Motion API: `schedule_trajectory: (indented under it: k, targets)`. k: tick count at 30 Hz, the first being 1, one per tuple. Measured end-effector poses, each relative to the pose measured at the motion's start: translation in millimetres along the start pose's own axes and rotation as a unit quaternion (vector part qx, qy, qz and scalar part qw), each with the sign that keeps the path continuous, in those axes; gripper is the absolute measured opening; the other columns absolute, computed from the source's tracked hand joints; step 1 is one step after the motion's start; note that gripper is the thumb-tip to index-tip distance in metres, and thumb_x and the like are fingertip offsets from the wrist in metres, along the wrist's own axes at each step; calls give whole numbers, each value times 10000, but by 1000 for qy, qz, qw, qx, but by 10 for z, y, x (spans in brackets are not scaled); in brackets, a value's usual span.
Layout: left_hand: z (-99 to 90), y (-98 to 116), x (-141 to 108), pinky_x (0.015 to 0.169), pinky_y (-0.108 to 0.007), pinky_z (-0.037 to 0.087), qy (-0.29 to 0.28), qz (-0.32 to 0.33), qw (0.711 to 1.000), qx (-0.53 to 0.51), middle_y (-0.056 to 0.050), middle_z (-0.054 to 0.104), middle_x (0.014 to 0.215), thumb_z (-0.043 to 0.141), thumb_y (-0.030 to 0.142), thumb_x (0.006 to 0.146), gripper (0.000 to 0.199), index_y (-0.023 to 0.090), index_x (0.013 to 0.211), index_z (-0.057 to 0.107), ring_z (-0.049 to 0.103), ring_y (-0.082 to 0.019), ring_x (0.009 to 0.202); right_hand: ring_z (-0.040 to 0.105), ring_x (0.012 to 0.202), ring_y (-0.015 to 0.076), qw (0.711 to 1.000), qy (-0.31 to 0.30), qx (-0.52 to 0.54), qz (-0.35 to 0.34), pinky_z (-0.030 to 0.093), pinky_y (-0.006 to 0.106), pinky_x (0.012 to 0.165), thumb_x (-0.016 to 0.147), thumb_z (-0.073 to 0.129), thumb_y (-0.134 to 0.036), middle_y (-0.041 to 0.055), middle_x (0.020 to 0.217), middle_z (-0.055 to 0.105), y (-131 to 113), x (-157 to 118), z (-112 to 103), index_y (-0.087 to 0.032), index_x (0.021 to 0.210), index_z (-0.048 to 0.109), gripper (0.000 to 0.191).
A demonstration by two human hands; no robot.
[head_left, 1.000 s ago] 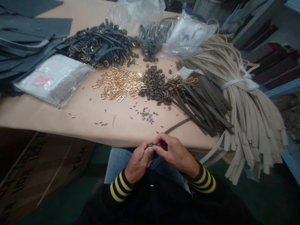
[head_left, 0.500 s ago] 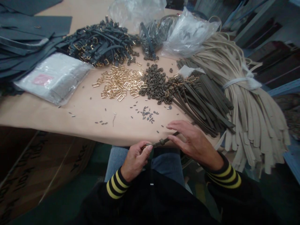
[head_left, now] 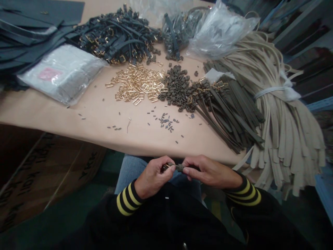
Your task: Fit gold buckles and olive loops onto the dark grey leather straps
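Below the table's front edge, my left hand (head_left: 155,174) pinches the buckle end of a dark olive strap (head_left: 179,168). Close beside it, my right hand (head_left: 211,172) is closed on the same strap, its thumb and fingers at a small loop around it. Most of the strap is hidden by my fingers. On the table lie a pile of gold buckles (head_left: 140,83), a heap of small olive loops (head_left: 178,85) and scattered tiny metal pieces (head_left: 165,121). Olive straps with buckles (head_left: 231,104) lie to the right of the loops.
Dark blue buckled straps (head_left: 117,36) are heaped at the back, beside a plastic-wrapped packet (head_left: 62,74) on the left. A clear plastic bag (head_left: 221,31) stands behind. A tied bundle of beige strips (head_left: 281,114) hangs over the table's (head_left: 145,140) right side. A cardboard box (head_left: 52,173) is below left.
My right hand has moved left and down, in close to my left hand, and its spread fingers have closed on the strap. The view has shifted slightly.
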State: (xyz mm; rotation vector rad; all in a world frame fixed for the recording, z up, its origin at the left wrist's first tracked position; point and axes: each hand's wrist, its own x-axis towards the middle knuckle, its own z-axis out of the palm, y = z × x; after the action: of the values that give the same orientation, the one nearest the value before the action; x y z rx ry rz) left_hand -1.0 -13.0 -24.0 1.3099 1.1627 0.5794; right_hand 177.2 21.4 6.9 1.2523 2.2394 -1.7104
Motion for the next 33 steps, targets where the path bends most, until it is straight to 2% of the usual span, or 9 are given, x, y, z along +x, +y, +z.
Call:
schedule_trajectory:
  k: [5, 10, 13, 18, 22, 25, 27, 30, 33]
  targets:
    - [7, -17, 13, 442, -192, 250, -13, 0, 1000, 8, 59, 354, 510, 424, 243, 723, 147, 133, 659, 498, 300, -70, 475, 313, 467, 60, 998, 18, 50, -16, 256, 174, 428, 780, 421, -269, -55, 520, 358, 82, 34, 64, -138, 665, 471, 181]
    - [14, -47, 1, 466, -197, 265, -10, 15, 998, 52, 57, 365, 517, 424, 222, 733, 127, 138, 664, 489, 326, -75, 490, 347, 471, 63, 998, 19, 50, -19, 275, 178, 446, 793, 420, -288, -45, 527, 406, 80, 58, 114, -140, 663, 467, 203]
    - [-32, -41, -17, 480, -204, 278, -40, 39, 996, 73, 52, 386, 532, 421, 248, 764, 150, 136, 697, 496, 340, -79, 499, 367, 466, 64, 998, -2, 67, 1, 280, 178, 444, 813, 399, -293, -36, 535, 444, 68, 43, 115, -138, 684, 475, 216]
    - [-106, -26, -30, 551, -215, 339, -104, 82, 988, 78, 18, 495, 656, 374, 288, 822, 180, 151, 845, 488, 440, -103, 589, 296, 468, 54, 997, 25, 73, 3, 233, 171, 424, 789, 440, -311, -61, 525, 353, 50, 22, 73, -126, 695, 503, 217]
    - [-86, -9, 35, 601, -232, 369, -104, 109, 981, 123, -6, 547, 719, 353, 287, 837, 163, 176, 872, 466, 493, -127, 650, 291, 467, 53, 996, 37, 76, 8, 230, 174, 424, 775, 454, -291, -63, 517, 343, 52, 24, 36, -123, 678, 513, 203]
    - [-45, 64, 177, 618, -243, 392, -98, 136, 977, 136, -14, 557, 722, 360, 285, 834, 151, 178, 835, 466, 514, -137, 670, 328, 494, 62, 995, 91, 27, -11, 252, 183, 454, 783, 438, -246, -53, 535, 367, 36, 5, -41, -126, 652, 506, 190]
    - [-21, 126, 326, 621, -247, 415, -64, 141, 980, 127, -12, 559, 712, 371, 278, 829, 143, 176, 867, 465, 530, -139, 670, 359, 514, 68, 990, 138, -15, -24, 272, 186, 478, 799, 420, -229, -47, 546, 392, 22, -10, -161, -131, 651, 506, 197]
    - [-2, 160, 592, 653, -273, 458, 80, 154, 977, 125, -54, 577, 862, 388, 256, 817, 238, 170, 1037, 422, 555, -140, 696, 414, 528, 76, 969, 237, -71, -19, 306, 186, 507, 824, 404, -243, -38, 548, 438, 49, 7, -464, -140, 624, 499, 244]
    - [-11, 77, 816, 682, -317, 486, 201, 215, 936, 195, -105, 559, 968, 397, 238, 809, 281, 155, 1076, 419, 571, -157, 725, 467, 506, 78, 923, 363, -127, 29, 342, 183, 513, 854, 358, -271, -27, 551, 495, 180, 95, -864, -148, 633, 498, 289]
